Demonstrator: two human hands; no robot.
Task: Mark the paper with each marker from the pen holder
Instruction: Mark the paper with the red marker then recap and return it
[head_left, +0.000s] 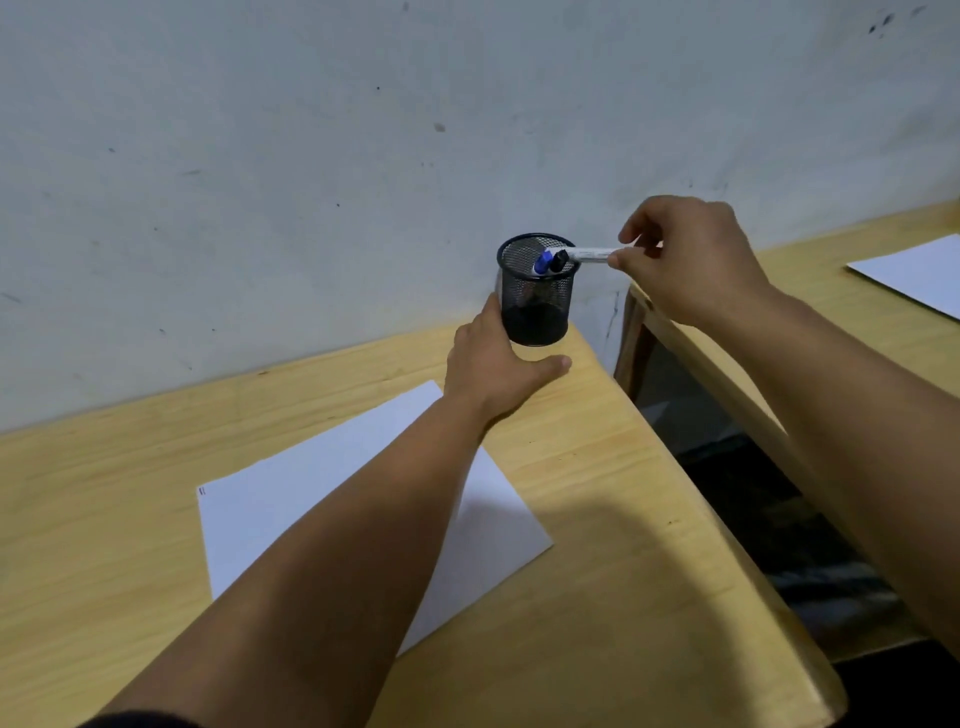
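A black mesh pen holder (537, 296) stands near the far right corner of the wooden table (613, 519). My left hand (498, 369) wraps around its lower part. My right hand (685, 260) pinches the end of a white marker with a black cap (584, 255); the cap end lies over the holder's rim. A blue-capped marker (543, 262) leans inside the holder. A white sheet of paper (291, 504) lies on the table under my left forearm, with small dark marks at its left corner (202, 490).
A pale wall rises right behind the table. To the right, across a dark gap (727, 467), stands a second wooden table (810, 291) with another white sheet (919, 275).
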